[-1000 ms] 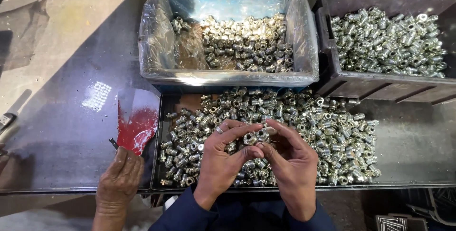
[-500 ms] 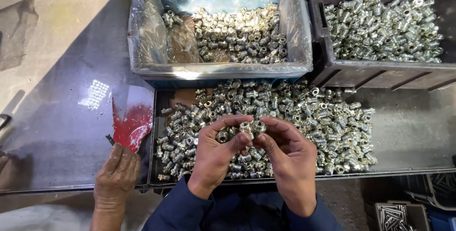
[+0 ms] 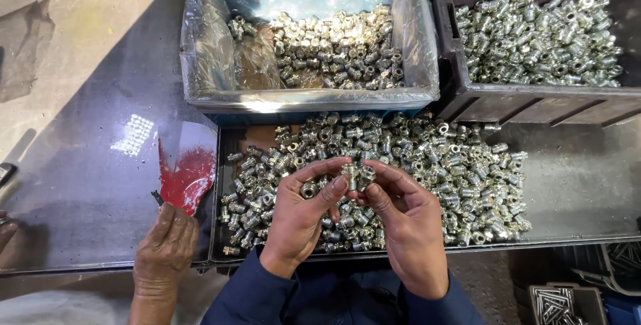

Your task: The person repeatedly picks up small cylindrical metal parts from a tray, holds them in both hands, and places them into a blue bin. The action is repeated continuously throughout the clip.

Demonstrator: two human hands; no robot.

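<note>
Two hands meet over the tray. I see my left hand and right hand pinching one small metal fitting between thumbs and fingertips, just above the loose pile of fittings. A co-worker's hand rests beside a red scoop. Beyond sit a plastic-lined bin and a dark bin.

The small silver metal fitting is half hidden by fingertips above the shallow black metal tray. Right of that tray, the dark plastic crate runs off the edge, and fittings under the hands are unseen.
</note>
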